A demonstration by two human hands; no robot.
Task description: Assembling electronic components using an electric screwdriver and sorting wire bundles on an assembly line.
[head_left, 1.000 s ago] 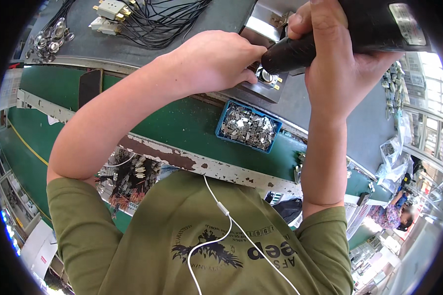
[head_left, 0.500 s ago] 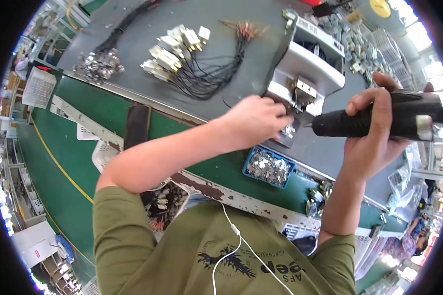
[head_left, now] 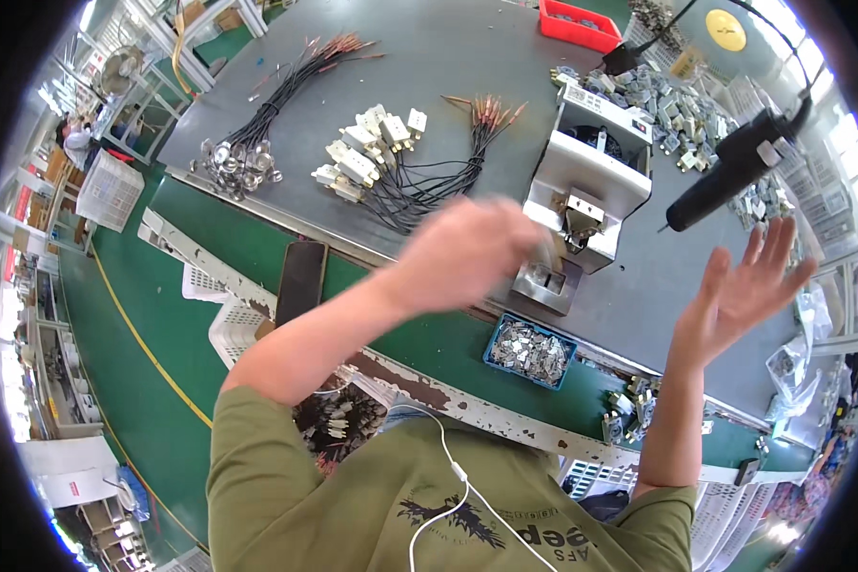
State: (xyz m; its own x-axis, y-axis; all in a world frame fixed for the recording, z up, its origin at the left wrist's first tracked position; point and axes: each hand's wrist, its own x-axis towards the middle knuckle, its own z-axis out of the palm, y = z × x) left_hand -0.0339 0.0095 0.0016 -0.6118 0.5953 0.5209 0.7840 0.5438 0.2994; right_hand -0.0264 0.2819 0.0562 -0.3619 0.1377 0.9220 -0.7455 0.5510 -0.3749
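Note:
My left hand [head_left: 467,250] is smeared by motion just left of the metal fixture block [head_left: 547,287]; whether its curled fingers hold anything cannot be made out. My right hand [head_left: 737,294] is raised with the fingers spread and nothing in it. Above it hangs a black electric screwdriver [head_left: 720,174] on its cable, apart from the hand, bit tilted down and left. Behind the fixture stands a grey and white screw feeder [head_left: 591,170]. Left of the feeder lies a bundle of black cables [head_left: 458,173] with white connector housings [head_left: 360,153] and copper-coloured ends.
A blue tray [head_left: 487,360] of small metal pieces sits at the bench's near edge. Round metal parts [head_left: 238,168] on black wires lie far left, with a dark phone [head_left: 302,278] nearer. Metal parts [head_left: 682,112] heap behind the feeder, near a red bin [head_left: 582,36].
My right hand has let go of the electric screwdriver, opened and moved down; the screwdriver hangs higher up. My left hand has drawn away from the fixture, and the whole view has shifted a little.

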